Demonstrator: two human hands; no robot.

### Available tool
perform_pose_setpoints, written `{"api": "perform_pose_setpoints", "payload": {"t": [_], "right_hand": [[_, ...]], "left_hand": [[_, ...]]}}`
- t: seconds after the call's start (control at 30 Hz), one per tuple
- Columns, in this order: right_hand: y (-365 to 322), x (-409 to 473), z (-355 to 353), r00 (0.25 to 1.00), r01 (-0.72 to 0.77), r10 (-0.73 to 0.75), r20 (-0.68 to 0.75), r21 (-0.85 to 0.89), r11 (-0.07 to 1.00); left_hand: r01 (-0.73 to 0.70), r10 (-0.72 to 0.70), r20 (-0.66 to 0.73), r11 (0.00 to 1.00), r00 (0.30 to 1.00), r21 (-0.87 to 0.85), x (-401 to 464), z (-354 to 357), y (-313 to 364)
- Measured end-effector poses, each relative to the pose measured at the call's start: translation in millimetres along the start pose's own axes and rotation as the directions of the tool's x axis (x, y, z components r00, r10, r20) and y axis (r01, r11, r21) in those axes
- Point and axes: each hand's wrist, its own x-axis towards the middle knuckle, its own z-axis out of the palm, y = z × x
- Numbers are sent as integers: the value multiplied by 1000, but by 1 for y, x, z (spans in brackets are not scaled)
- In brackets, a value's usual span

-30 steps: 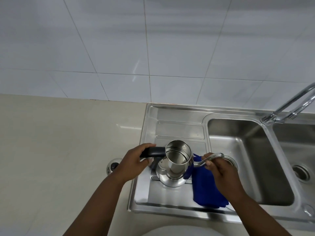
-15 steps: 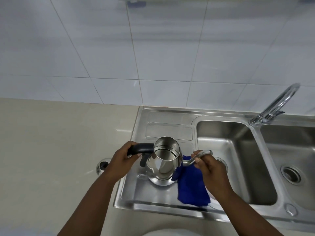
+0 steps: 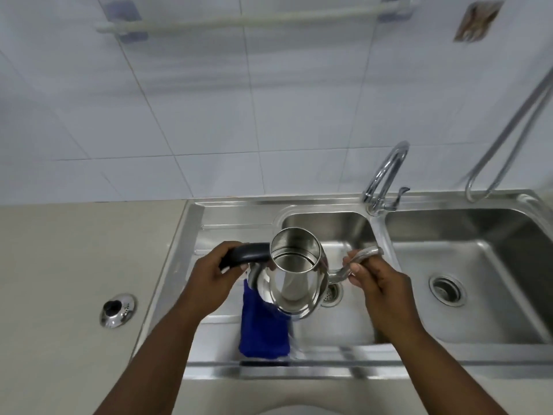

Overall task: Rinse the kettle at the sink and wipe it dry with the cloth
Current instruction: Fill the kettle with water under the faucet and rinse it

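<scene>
A lidless stainless steel kettle (image 3: 294,277) hangs in the air over the left basin of the sink (image 3: 326,223), its open mouth facing me. My left hand (image 3: 215,274) grips its black handle on the left. My right hand (image 3: 375,280) pinches the curved metal spout on the right. A blue cloth (image 3: 263,327) lies on the steel draining board below and left of the kettle, partly hidden by it. The chrome tap (image 3: 386,175) stands behind the basins, with no water running.
A kettle lid with a black knob (image 3: 117,310) lies on the beige counter left of the sink. The right basin (image 3: 466,274) has a drain strainer. A metal hose (image 3: 508,136) hangs on the tiled wall at right, and a white towel rail (image 3: 245,20) is above.
Both hands have lifted the kettle off the draining board and carried it right, over the left basin. The cloth stays on the board. My head has tilted up, showing more wall.
</scene>
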Motion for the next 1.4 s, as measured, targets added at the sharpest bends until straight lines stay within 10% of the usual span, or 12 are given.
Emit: {"api": "perform_pose_setpoints", "payload": {"t": [0.67,1.0,1.4], "right_hand": [[94,125,-135,974,-218,219,54,-28,976],[87,258,-134,968,-55,184,169,-576,816],[122,205,-120,988,152,-118,99,-501,852]], "left_hand": [[47,-57,107,995,993,93,89,161,15],[79,-87,105,994,991,80,126,176,1],[132,-135,74,991,988,38,142,178,-9]]}}
